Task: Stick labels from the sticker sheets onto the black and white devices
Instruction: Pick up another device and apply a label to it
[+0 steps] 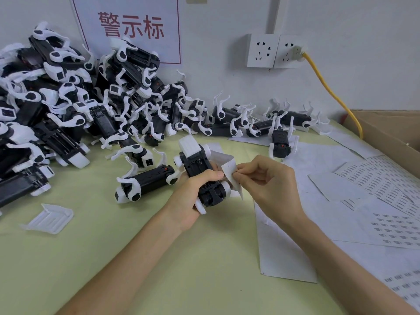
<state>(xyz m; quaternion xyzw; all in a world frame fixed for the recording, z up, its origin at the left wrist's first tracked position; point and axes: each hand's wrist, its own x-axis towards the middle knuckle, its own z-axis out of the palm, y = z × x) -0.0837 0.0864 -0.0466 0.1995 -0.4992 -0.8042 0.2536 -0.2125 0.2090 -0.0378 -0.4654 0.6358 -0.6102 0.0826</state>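
My left hand (193, 196) grips a black and white device (200, 169) above the table, its black underside facing up. A curled white sticker sheet (228, 169) sits tucked against the device's right side. My right hand (266, 178) pinches the edge of that sheet between thumb and forefinger, right beside my left thumb. Whether a label has come free is too small to tell. Another device (145, 184) lies on the green table (159, 258) just left of my left hand.
A big pile of black and white devices (68, 105) fills the back left, and a row of them (250, 123) lines the wall. Sticker sheets (386, 194) cover the right side. A white plastic cover (48, 218) lies front left. A cardboard box (391, 133) and a yellow cable (334, 94) stand at right.
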